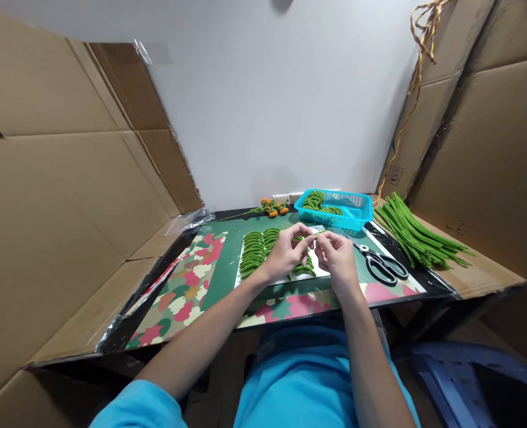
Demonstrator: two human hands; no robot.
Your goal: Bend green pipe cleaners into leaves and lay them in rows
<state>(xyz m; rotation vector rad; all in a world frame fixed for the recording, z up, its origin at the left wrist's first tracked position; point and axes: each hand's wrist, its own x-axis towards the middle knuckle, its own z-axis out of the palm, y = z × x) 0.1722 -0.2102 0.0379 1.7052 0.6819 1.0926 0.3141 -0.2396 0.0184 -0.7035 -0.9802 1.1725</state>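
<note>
- Item held: a short, thin, fuzzy green strip, at the fingertips, directly between the two hands and above the work surface.
- Axis: appears to run crosswise, from one hand toward the other; most of its length is hidden by fingers, so its exact line cannot be confirmed.
- Left hand: thumb and forefinger curled into a ring, tips closed at the strip's left side.
- Right hand: thumb and forefinger pinched at the strip's right side, just beside the left fingertips. Neither hand is clearly nearer to it.
- Below and left: curved, fuzzy green pieces in columns on a flat white sheet; the left hand partly covers them.
- Right of the right hand: black-handled metal scissors, near; a bundle of long, straight green stems, farther out.
- Beyond the hands: a bright blue perforated plastic basket.
</note>
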